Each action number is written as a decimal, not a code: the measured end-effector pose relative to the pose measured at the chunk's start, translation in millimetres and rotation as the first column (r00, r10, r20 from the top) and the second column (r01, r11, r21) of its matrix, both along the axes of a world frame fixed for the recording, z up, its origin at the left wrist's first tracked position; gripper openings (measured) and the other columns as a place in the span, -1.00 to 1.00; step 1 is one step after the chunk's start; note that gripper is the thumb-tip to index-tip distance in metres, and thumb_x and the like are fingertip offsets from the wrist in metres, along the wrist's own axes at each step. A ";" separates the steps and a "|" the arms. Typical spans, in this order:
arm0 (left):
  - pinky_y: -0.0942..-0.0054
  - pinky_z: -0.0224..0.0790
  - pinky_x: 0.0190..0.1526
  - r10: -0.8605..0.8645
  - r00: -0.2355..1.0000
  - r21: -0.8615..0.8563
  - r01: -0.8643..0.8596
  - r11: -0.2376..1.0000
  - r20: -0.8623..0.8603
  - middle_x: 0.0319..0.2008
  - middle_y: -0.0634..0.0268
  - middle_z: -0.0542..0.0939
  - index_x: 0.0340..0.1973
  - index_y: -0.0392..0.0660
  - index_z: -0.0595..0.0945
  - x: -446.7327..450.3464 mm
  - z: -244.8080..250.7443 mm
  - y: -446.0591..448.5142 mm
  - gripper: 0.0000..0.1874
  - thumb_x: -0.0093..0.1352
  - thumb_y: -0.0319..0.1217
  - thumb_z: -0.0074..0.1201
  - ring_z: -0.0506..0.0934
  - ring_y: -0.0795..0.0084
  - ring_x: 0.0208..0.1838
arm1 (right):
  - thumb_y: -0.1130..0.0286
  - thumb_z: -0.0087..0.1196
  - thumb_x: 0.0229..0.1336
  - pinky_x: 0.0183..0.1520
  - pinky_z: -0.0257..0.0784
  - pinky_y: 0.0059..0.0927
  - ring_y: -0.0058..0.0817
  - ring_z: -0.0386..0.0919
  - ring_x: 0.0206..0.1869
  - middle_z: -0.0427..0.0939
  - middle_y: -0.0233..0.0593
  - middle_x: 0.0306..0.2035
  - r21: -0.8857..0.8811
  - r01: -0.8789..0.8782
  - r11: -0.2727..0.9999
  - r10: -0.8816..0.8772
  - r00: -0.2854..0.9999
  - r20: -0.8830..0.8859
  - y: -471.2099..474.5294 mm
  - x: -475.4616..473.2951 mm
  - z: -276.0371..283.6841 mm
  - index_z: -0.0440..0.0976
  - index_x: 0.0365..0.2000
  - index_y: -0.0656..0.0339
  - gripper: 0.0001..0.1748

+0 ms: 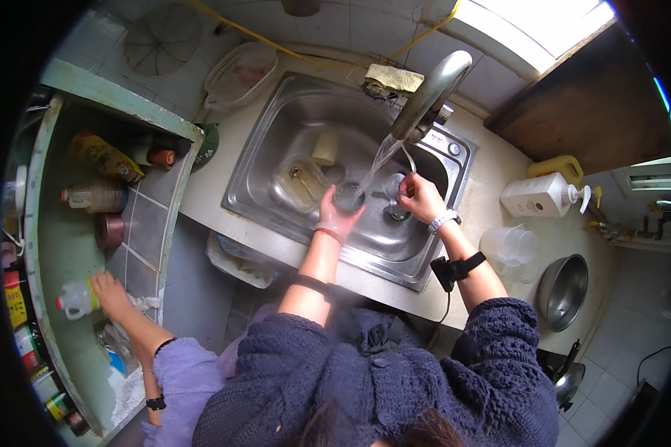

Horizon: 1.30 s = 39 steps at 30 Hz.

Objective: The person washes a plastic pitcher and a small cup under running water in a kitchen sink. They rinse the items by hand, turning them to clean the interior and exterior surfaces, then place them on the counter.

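My left hand (pixel 336 212) grips a clear round cup (pixel 350 196) from below and the side, inside the steel sink (pixel 291 106). Water (pixel 381 159) pours from the curved steel faucet (pixel 433 92) into or just over that cup. To its right, my right hand (pixel 422 198) pinches a slim metal utensil (pixel 410 159) whose end points up towards the spout. Beside those fingers is a clear ribbed vessel (pixel 392 185); whether I touch it is hard to tell. Left of my left hand, a clear rectangular container (pixel 299 181) with liquid and a pale yellow cup (pixel 325 148) rest in the sink.
At left, a co-worker's hand (pixel 110 296) holds a plastic bottle (pixel 79 300) in a green shelf (pixel 170 251). On the right counter are a white pump bottle (pixel 534 195), translucent cups (pixel 509 246) and a steel bowl (pixel 563 293). A yellow sponge cloth (pixel 394 78) lies behind the sink.
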<state>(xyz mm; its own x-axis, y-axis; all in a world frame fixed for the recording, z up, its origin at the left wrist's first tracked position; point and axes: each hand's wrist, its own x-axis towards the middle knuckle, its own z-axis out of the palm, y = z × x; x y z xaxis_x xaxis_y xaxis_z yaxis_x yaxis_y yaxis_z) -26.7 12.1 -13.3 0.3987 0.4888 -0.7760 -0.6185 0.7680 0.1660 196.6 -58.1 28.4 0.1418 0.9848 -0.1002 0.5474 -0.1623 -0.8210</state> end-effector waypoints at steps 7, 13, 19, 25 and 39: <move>0.05 0.35 0.11 -0.129 0.990 0.112 0.122 0.986 0.055 -0.03 0.23 0.58 0.08 0.00 0.50 16.2 -3.6 -8.8 -0.53 0.41 -0.01 -0.16 0.50 0.19 0.07 | 0.48 0.21 -0.04 -0.15 0.49 -0.38 -0.41 0.57 -0.26 0.57 -0.21 -0.31 0.133 -0.003 0.991 0.030 0.979 -0.203 2.0 -59.4 18.9 0.46 -0.21 0.21 -0.70; 0.19 0.45 -0.04 -0.267 0.962 0.080 0.270 0.959 -0.050 -0.13 0.29 0.62 -0.01 0.06 0.57 19.4 1.9 -10.3 -0.55 0.39 0.04 -0.16 0.56 0.27 -0.06 | 0.38 0.08 -0.05 0.11 0.30 -0.34 -0.40 0.47 0.02 0.58 -0.37 -0.06 -0.095 -0.545 0.833 0.461 0.590 0.663 -3.5 -72.4 13.0 0.59 -0.24 0.10 -0.71; 0.30 0.44 -0.15 -0.258 0.886 0.215 0.358 0.908 -0.386 -0.17 0.34 0.60 -0.09 0.13 0.59 23.6 3.5 -6.8 -0.52 0.31 0.17 -0.05 0.55 0.42 -0.13 | 0.37 0.08 -0.03 0.03 0.29 -0.32 -0.40 0.46 -0.04 0.60 -0.39 -0.19 -0.238 -0.429 0.871 0.473 0.605 0.641 10.0 -93.2 13.3 0.56 -0.40 0.07 -0.87; 0.17 0.37 0.03 -0.293 0.935 0.165 0.327 0.930 -0.202 -0.05 0.19 0.58 0.07 0.03 0.54 7.9 -8.2 4.4 -0.41 0.32 0.17 -0.02 0.50 0.26 0.05 | 0.37 0.15 -0.16 0.16 0.21 -0.11 -0.31 0.41 0.09 0.60 -0.28 -0.16 0.006 -0.410 0.912 0.372 0.832 0.411 16.9 -97.9 16.7 0.62 -0.27 0.15 -0.68; 0.22 0.45 -0.06 -0.266 0.899 0.126 0.326 0.937 -0.347 -0.08 0.17 0.60 0.02 -0.11 0.54 0.0 -6.1 10.7 -0.41 0.33 0.12 0.03 0.57 0.29 -0.08 | 0.27 0.17 -0.15 0.08 0.22 -0.14 -0.25 0.53 -0.17 0.60 -0.19 -0.37 0.096 -0.470 0.878 0.327 0.733 0.597 31.8 -111.2 4.3 0.57 -0.32 0.15 -0.70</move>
